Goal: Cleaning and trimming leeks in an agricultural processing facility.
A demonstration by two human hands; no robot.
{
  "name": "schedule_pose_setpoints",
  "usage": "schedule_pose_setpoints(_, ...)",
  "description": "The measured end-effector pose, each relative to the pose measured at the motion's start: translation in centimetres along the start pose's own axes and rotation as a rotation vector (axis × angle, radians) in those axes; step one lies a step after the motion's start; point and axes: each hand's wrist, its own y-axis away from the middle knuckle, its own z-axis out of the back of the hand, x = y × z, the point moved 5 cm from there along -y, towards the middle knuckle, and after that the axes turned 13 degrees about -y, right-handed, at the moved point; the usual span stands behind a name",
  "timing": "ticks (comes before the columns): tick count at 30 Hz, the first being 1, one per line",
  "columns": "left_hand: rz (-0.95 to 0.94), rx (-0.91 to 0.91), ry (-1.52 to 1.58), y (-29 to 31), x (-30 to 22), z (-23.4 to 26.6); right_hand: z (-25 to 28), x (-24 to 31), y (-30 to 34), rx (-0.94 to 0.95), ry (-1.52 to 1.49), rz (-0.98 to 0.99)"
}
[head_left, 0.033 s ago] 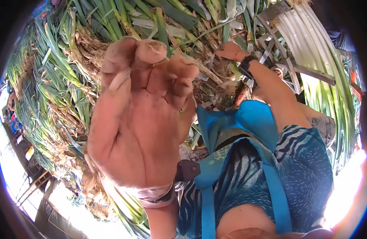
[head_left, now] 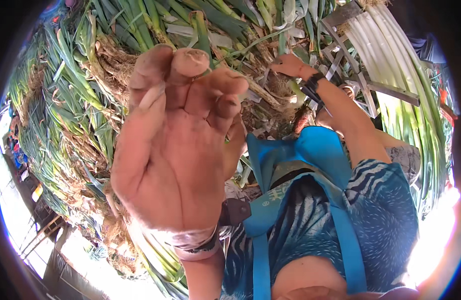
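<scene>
My left hand is raised close in the middle of the head view, palm toward me, its fingers loosely bent and apart with nothing in them. Farther off, beyond my lap, my right hand reaches into the pile, a dark band on its wrist. Its fingers look closed around a leek; the green part shows above the hand and a pale part below. Untrimmed leeks with dry roots and yellowed leaves lie around both hands. My raised left hand hides part of the pile.
A metal rack at the right holds a bundle of cleaned white leeks. More leeks are heaped along the left. A blue apron covers my lap. Leek scraps litter the ground between.
Almost nothing differs. My left hand stays raised, and my right wrist and forearm have shifted very slightly.
</scene>
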Motion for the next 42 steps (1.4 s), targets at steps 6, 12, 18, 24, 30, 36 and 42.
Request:
schedule_pose_setpoints(6,0.005,0.035,0.029,-0.2,0.9,-0.7,0.9,-1.9,7.3,-0.01,-0.218,0.511)
schedule_pose_setpoints(12,-0.008,-0.025,0.035,-0.9,1.4,-0.6,-8.3,-4.3,13.6,-0.086,-0.726,0.102)
schedule_pose_setpoints(18,-0.026,-0.318,-0.206,-2.6,4.1,1.1,-0.2,5.4,21.9,-0.157,-1.163,-0.06)
schedule_pose_setpoints(24,0.42,-0.523,-0.336,-3.2,12.1,2.0,8.2,14.4,37.7,-0.334,-0.47,0.398)
schedule_pose_setpoints(30,0.212,0.028,-0.05,-4.1,15.0,-2.8,6.9,13.6,47.7,-0.582,-0.184,0.23)
schedule_pose_setpoints(36,0.094,-0.133,-0.384,-3.3,15.5,-3.5,3.2,11.9,46.5,-0.731,-0.325,0.098)
schedule_pose_setpoints(42,0.15,0.421,-0.376,-0.9,15.5,-6.5,2.4,7.9,37.4,-0.753,-0.733,0.287)
